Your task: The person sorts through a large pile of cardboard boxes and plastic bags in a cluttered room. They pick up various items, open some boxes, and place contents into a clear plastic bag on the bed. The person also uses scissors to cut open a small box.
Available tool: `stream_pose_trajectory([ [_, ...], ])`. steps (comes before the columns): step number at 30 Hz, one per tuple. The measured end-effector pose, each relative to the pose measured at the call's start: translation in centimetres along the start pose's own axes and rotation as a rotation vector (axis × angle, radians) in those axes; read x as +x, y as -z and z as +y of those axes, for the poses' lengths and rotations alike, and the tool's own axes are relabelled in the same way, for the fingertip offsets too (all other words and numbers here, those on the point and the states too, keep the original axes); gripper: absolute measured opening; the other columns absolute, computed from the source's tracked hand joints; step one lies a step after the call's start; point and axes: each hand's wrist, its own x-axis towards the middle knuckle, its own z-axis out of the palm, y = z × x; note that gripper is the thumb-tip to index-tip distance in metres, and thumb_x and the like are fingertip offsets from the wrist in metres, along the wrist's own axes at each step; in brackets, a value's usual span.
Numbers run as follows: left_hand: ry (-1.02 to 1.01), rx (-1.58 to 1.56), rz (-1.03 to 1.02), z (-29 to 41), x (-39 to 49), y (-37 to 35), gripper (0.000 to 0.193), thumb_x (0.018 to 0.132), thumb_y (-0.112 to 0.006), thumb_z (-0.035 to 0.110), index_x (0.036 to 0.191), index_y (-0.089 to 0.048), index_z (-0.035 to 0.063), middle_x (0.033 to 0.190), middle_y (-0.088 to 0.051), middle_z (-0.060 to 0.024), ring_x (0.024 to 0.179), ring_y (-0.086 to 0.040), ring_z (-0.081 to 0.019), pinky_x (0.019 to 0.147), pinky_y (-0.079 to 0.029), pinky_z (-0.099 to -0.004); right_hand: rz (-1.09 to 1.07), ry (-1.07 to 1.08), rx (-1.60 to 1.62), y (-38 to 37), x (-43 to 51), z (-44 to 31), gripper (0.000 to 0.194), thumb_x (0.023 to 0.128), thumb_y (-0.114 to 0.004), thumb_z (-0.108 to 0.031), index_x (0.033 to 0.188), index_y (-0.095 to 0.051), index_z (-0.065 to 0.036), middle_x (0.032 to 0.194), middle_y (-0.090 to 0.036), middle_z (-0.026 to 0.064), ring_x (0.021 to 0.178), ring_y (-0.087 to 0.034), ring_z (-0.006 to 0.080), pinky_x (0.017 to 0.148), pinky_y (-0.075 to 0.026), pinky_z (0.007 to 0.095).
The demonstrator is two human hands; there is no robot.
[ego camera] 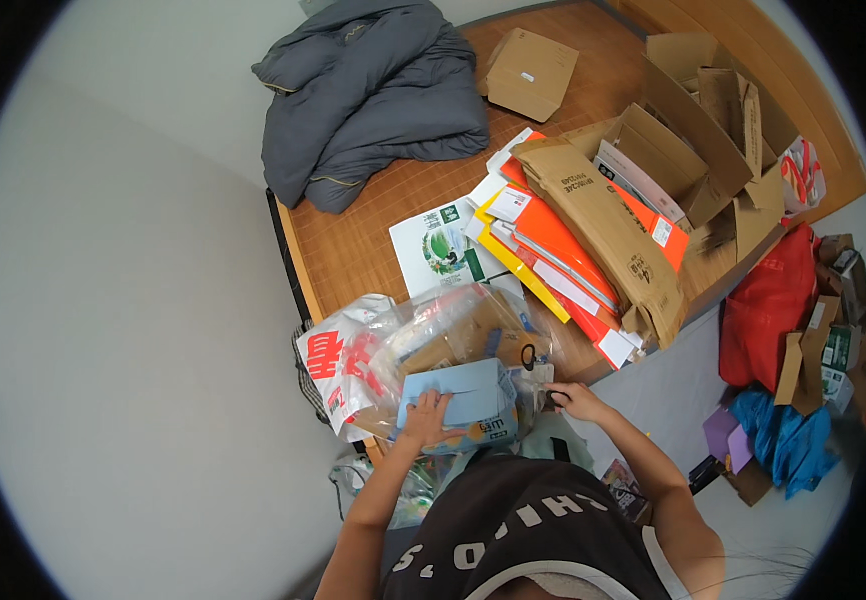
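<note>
My left hand point(427, 420) lies spread on a light blue printed carton point(470, 386), pressing on its upper face. In my right hand point(581, 401) is one black handle of what look like scissors point(528, 356), just right of the carton. The other handle loop stands apart from my fingers, and the blades are hard to make out. Behind the carton sits a clear plastic bag point(444, 319) with brown cardboard in it. A white plastic bag with red print point(339, 356) lies to the left. The carton's underside is hidden.
On the wooden bed board point(373, 232) lie a grey quilt point(373, 97), a flat cardboard box point(532, 75), a white printed sheet point(425, 251), orange mailers point(560, 236) and open cartons point(658, 161). Red point(770, 307) and blue point(785, 439) bags lie on the floor at right.
</note>
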Motion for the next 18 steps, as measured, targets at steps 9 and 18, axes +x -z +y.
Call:
stream_pose_trajectory([
  [9, 0.038, -0.345, -0.139, -0.2, 1.9, -0.6, 0.077, 0.067, -0.066, 0.055, 0.123, -0.040, 0.0086, 0.112, -0.041, -0.0207, 0.109, -0.039, -0.0377, 0.092, -0.036, -0.0419, 0.109, -0.115, -0.074, -1.2, 2.0, 4.8, 0.034, 0.087, -0.046, -0.022, 0.119, -0.052, -0.010, 0.083, -0.063, 0.0178, 0.079, -0.063, 0.0271, 0.074, -0.048, 0.0373],
  [18, 0.019, -0.387, -0.034, 0.2, 0.3, -1.3, 0.074, 0.065, -0.071, 0.048, 0.121, -0.042, 0.0104, 0.110, -0.039, -0.0186, 0.107, -0.041, -0.0355, 0.091, -0.037, -0.0395, 0.437, -0.250, -0.232, -2.9, 8.9, 8.7, 0.053, 0.083, -0.051, -0.035, 0.126, -0.040, -0.006, 0.129, -0.039, 0.0189, 0.115, -0.041, 0.0335, 0.095, -0.034, 0.0410],
])
